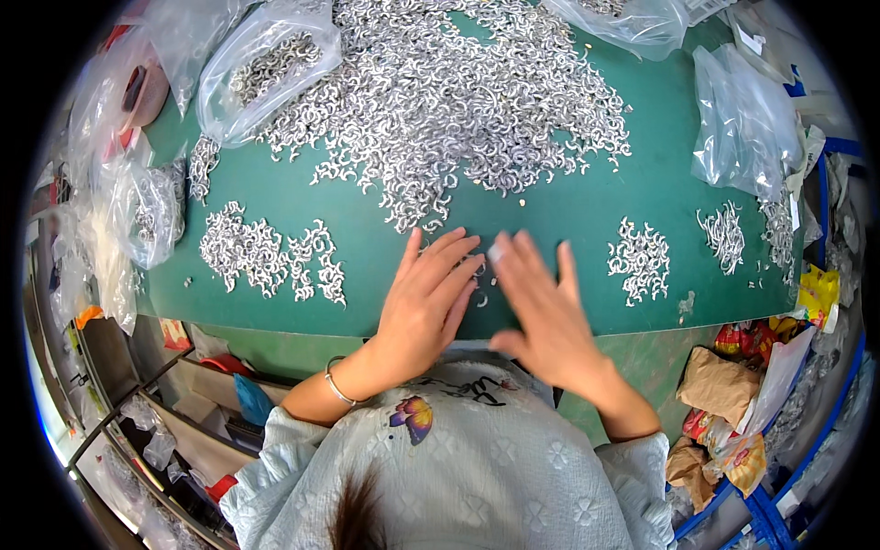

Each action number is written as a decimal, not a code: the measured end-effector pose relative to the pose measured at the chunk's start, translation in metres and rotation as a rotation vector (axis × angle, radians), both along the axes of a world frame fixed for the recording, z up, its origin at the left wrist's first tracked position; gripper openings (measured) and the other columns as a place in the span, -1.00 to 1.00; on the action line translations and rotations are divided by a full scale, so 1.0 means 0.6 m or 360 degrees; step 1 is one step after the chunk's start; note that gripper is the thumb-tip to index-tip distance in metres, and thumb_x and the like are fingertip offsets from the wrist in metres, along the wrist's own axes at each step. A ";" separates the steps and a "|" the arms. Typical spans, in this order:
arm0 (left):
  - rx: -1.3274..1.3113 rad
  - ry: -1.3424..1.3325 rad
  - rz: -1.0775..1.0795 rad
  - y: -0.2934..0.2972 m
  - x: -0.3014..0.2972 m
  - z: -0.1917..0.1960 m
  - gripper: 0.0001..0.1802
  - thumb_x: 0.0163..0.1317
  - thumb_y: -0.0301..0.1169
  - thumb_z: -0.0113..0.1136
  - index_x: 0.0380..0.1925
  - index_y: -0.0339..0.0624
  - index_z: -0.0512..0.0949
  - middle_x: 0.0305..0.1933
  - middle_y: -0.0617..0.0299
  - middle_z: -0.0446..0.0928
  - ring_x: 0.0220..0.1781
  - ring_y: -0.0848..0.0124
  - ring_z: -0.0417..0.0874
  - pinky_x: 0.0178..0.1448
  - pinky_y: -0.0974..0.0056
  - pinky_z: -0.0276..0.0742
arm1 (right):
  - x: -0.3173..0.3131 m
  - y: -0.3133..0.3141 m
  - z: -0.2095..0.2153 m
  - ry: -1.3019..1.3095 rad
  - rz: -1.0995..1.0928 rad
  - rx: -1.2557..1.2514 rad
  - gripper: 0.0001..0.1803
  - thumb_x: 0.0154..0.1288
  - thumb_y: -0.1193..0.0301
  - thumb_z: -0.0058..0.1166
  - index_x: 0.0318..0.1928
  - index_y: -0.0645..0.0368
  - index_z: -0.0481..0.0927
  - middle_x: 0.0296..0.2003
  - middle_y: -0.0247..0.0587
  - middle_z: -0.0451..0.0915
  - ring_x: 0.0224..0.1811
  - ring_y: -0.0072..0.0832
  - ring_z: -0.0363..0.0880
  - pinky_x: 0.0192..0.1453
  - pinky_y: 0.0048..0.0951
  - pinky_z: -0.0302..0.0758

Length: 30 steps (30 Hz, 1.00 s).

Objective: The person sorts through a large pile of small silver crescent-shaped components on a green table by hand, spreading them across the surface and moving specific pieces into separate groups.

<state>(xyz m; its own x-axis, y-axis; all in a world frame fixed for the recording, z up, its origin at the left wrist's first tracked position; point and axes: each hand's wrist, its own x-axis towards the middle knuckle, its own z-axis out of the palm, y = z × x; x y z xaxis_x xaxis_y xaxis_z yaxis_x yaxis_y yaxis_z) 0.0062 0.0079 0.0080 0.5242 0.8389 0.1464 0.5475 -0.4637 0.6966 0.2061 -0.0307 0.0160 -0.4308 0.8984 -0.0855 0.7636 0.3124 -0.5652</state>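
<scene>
My left hand (pixel 426 291) lies palm down on the green table (pixel 568 211), its fingers stretched forward and slightly apart. Facing it, my right hand (pixel 547 316) hovers over or rests on the surface, fingers spread and a little blurred by motion. A few small silvery curved metal pieces (pixel 482 298) show in the gap between the two hands; others may be hidden under the fingers. Just ahead of the fingertips spreads a large heap of the same curved metal pieces (pixel 477 110). Neither hand visibly holds anything.
Smaller piles of pieces lie to the left (pixel 243 249) and right (pixel 639 261), with another cluster (pixel 724 238) farther right. Clear plastic bags (pixel 747 119) stand around the table's edges, one open bag (pixel 215 101) at the back left. An open drawer (pixel 206 390) sits below left.
</scene>
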 end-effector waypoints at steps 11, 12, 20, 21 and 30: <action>0.0204 0.0122 -0.0410 -0.024 0.018 -0.024 -0.55 0.01 -0.48 0.35 -0.02 -0.31 0.57 0.16 0.04 0.47 0.32 0.09 0.42 0.47 -0.23 0.08 | 0.007 0.062 -0.013 -0.0091 -0.0025 0.0164 -0.45 0.41 0.32 -0.01 0.34 0.25 0.32 0.45 -0.14 0.18 0.54 -0.06 -0.01 0.50 0.20 -0.07; 0.0183 0.0114 -0.0398 -0.028 0.012 -0.026 -0.56 0.02 -0.48 0.34 -0.03 -0.32 0.58 0.16 0.03 0.47 0.32 0.09 0.42 0.48 -0.23 0.07 | 0.010 0.047 -0.009 -0.0103 0.0042 0.0100 -0.45 0.41 0.32 -0.01 0.34 0.25 0.32 0.45 -0.14 0.18 0.54 -0.06 -0.01 0.50 0.20 -0.08; 0.0356 0.0108 -0.0733 -0.031 0.031 -0.030 -0.58 0.05 -0.45 0.23 -0.07 -0.47 0.56 0.20 -0.08 0.47 0.41 0.02 0.35 0.47 -0.24 0.11 | 0.023 0.084 -0.005 -0.0035 -0.0072 0.0249 -0.46 0.34 0.25 0.08 0.28 0.18 0.44 0.41 -0.26 0.28 0.54 -0.07 0.01 0.50 0.21 -0.11; 0.0375 0.0101 -0.0694 -0.033 0.026 -0.037 -0.59 0.07 -0.46 0.23 -0.07 -0.48 0.56 0.21 -0.08 0.47 0.41 0.03 0.35 0.47 -0.24 0.10 | 0.022 0.081 -0.012 -0.0106 -0.0037 0.0229 -0.38 0.26 0.18 0.15 0.29 0.15 0.43 0.42 -0.33 0.26 0.54 -0.08 -0.01 0.49 0.28 -0.14; 0.0191 0.0156 -0.0413 -0.025 -0.017 -0.022 -0.58 0.10 -0.51 0.28 -0.03 -0.50 0.53 0.24 -0.05 0.42 0.39 0.05 0.36 0.46 -0.24 0.10 | 0.039 0.023 0.006 -0.0240 -0.0153 0.0072 -0.11 -0.01 0.13 0.35 0.36 0.12 0.35 0.47 -0.29 0.15 0.57 -0.02 -0.11 0.46 0.39 -0.23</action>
